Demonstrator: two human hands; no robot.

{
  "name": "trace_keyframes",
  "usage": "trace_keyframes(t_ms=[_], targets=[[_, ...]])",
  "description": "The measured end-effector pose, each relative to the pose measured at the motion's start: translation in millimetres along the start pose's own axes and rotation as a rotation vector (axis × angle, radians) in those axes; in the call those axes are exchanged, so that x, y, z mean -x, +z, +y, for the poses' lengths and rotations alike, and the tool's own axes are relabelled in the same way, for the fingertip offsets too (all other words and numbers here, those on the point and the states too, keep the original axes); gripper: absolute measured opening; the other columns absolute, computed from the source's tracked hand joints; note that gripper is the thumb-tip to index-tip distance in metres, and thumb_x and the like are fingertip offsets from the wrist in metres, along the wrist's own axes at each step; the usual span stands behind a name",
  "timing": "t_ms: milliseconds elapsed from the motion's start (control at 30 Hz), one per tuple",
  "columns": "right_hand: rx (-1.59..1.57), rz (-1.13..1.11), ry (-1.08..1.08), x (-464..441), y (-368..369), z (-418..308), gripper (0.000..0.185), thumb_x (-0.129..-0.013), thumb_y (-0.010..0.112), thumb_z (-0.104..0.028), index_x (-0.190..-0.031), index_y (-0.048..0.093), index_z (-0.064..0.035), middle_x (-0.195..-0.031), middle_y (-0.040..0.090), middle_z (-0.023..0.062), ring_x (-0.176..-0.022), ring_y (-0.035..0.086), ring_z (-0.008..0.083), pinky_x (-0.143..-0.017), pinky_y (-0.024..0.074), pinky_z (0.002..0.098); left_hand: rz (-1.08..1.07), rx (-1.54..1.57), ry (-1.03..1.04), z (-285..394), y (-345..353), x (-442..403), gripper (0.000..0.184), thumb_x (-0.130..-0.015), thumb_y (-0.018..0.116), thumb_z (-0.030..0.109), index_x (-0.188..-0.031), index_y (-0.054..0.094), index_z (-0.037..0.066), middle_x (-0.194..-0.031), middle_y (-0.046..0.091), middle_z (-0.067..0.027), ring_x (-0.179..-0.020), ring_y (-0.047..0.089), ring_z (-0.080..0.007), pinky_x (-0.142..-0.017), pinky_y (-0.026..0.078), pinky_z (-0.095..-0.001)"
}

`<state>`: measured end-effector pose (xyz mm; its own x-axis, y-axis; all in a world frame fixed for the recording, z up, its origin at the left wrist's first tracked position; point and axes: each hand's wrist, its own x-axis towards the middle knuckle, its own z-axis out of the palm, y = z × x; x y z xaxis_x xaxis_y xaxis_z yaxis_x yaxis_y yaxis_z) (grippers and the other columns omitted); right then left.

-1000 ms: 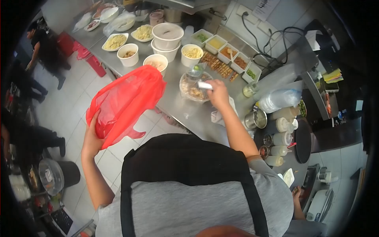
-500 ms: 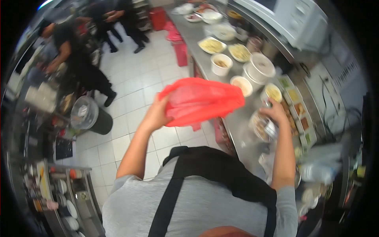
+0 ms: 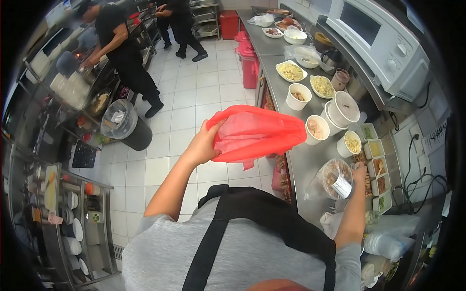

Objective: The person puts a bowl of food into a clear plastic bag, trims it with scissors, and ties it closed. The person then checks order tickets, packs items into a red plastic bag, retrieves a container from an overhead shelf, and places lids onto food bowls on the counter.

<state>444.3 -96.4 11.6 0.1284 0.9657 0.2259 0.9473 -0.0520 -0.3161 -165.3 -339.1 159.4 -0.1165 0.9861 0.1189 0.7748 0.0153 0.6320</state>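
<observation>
My left hand (image 3: 205, 143) grips one side of a red plastic bag (image 3: 257, 133), which hangs open over the floor beside the counter. On the steel counter (image 3: 305, 167), my right hand (image 3: 359, 173) is closed beside a bagged round container (image 3: 335, 175) with a white label (image 3: 341, 186); what its fingers hold, if anything, is hidden. Behind the container stands a white tub of yellow strips (image 3: 349, 144). A tub with pale pieces (image 3: 316, 129) is near the far end of the red bag.
Small trays (image 3: 376, 149) line the counter's right side, near skewers (image 3: 367, 182). Lidded tubs (image 3: 343, 109) and food bowls (image 3: 291, 72) stand farther back, below a microwave (image 3: 376, 39). A co-worker (image 3: 121, 53) is at the left. A bin (image 3: 127, 124) stands on the floor.
The view has swung left, showing more floor and the co-workers. My left hand still holds the red bag, now spread sideways. My right hand has moved from above the bagged container to its right side.
</observation>
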Motion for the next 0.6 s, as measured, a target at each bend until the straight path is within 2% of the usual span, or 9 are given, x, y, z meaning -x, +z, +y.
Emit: trace_keyframes(t_ms=[33,67,167,233,333,467,567,600], targets=[[0.045,0.024,-0.009,-1.6,9.8,11.1,0.049,-0.061,0.081,-0.031,-0.093,0.058,-0.0009,-0.091,0.061,0.0212,-0.089,0.058,0.0379,-0.082,0.0455,0.0429,0.003,0.000,-0.010,0.6,-1.7,0.4,0.094,-0.058,0.072,-0.004,-0.141,0.033,0.018,-0.125,0.040,-0.0170,-0.107,0.052,-0.0365,-0.090,0.049,-0.0385],[0.041,-0.114,-0.017,3.4,-18.7,-5.5,0.048,-0.065,0.079,-0.033,-0.096,0.060,-0.0007,-0.099,0.060,0.0213,-0.091,0.059,0.0363,-0.082,0.0462,0.0408,0.001,0.001,-0.017,3.1,-3.5,0.2,0.094,-0.058,0.072,-0.004,-0.141,0.033,0.018,-0.125,0.040,-0.0170,-0.107,0.052,-0.0364,-0.090,0.049,-0.0386],[-0.203,0.132,-0.072,32.2,-81.0,-74.0,0.049,-0.071,0.076,-0.030,-0.110,0.060,-0.0037,-0.114,0.055,0.0221,-0.104,0.054,0.0365,-0.089,0.0433,0.0413,0.001,-0.008,0.005,-1.3,-0.8,-3.8,0.095,-0.057,0.073,-0.003,-0.141,0.033,0.018,-0.125,0.040,-0.0172,-0.107,0.052,-0.0365,-0.090,0.049,-0.0389],[-0.473,-0.001,-0.305,74.9,-108.1,-135.8,0.044,-0.075,0.072,-0.023,-0.114,0.061,-0.0075,-0.116,0.054,0.0185,-0.106,0.053,0.0336,-0.092,0.0423,0.0399,-0.002,-0.017,0.026,-2.1,1.7,-6.9,0.095,-0.057,0.074,-0.003,-0.141,0.033,0.018,-0.125,0.040,-0.0174,-0.107,0.052,-0.0367,-0.089,0.049,-0.0392],[-0.089,-0.182,-0.584,121.0,-102.1,-159.5,0.037,-0.075,0.071,-0.016,-0.111,0.064,-0.0080,-0.112,0.055,0.0153,-0.104,0.053,0.0317,-0.090,0.0429,0.0387,-0.012,-0.033,0.039,-1.4,1.9,-9.3,0.095,-0.057,0.074,-0.002,-0.141,0.033,0.017,-0.125,0.040,-0.0179,-0.107,0.052,-0.0371,-0.089,0.048,-0.0394],[-0.078,-0.161,-0.429,122.7,-97.2,-143.2,0.037,-0.073,0.068,-0.004,-0.109,0.065,-0.0078,-0.102,0.056,0.0117,-0.097,0.054,0.0329,-0.086,0.0441,0.0396,-0.025,-0.044,0.047,-0.6,4.3,-11.3,0.095,-0.057,0.075,-0.001,-0.141,0.032,0.016,-0.124,0.040,-0.0184,-0.106,0.052,-0.0379,-0.090,0.048,-0.0396],[-0.089,-0.222,-0.280,128.9,-100.6,-146.0,0.034,-0.069,0.070,-0.004,-0.103,0.066,-0.0078,-0.101,0.058,0.0114,-0.094,0.056,0.0320,-0.083,0.0455,0.0388,-0.019,-0.043,0.039,-2.2,4.2,-8.2,0.095,-0.057,0.075,-0.002,-0.141,0.032,0.016,-0.125,0.040,-0.0187,-0.106,0.052,-0.0384,-0.090,0.048,-0.0398],[0.005,-0.223,-0.334,125.6,-102.8,-146.1,0.032,-0.069,0.070,-0.007,-0.101,0.067,-0.0081,-0.100,0.058,0.0113,-0.094,0.057,0.0315,-0.083,0.0458,0.0397,-0.013,-0.042,0.035,-3.1,3.8,-6.4,0.095,-0.057,0.075,-0.002,-0.141,0.032,0.016,-0.125,0.040,-0.0188,-0.106,0.052,-0.0386,-0.090,0.048,-0.0399]])
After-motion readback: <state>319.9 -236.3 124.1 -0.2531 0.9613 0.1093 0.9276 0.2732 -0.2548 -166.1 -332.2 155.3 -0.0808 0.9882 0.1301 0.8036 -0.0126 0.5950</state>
